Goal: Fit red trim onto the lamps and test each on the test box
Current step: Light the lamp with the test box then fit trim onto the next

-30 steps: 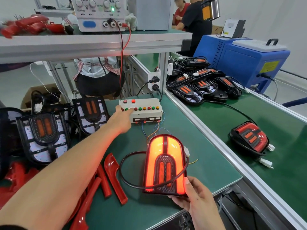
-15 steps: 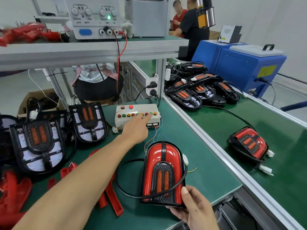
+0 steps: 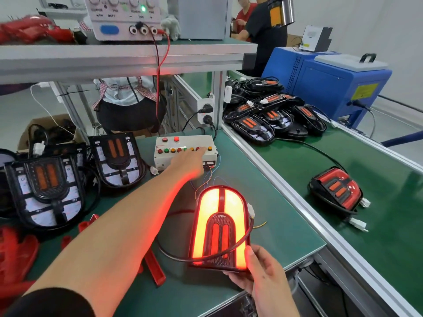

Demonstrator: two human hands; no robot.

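Note:
A lamp with red trim stands tilted on the green mat, glowing bright orange-red. My right hand grips its lower right corner, thumb on the front. Its cable loops across the lens, and thin wires run back to the white test box. My left hand reaches over the box, a straight finger pressing a button toward the right of the coloured row. Loose red trim pieces lie under my left forearm. Untrimmed lamps sit at the left.
A finished red lamp lies on the conveyor belt to the right, with a pile of black lamps farther back by a blue machine. A power supply stands on the shelf above. People stand behind.
My left hand slid rightward along the button row. The lamp was lit a second ago, went dark half a second ago, and now glows brightly again.

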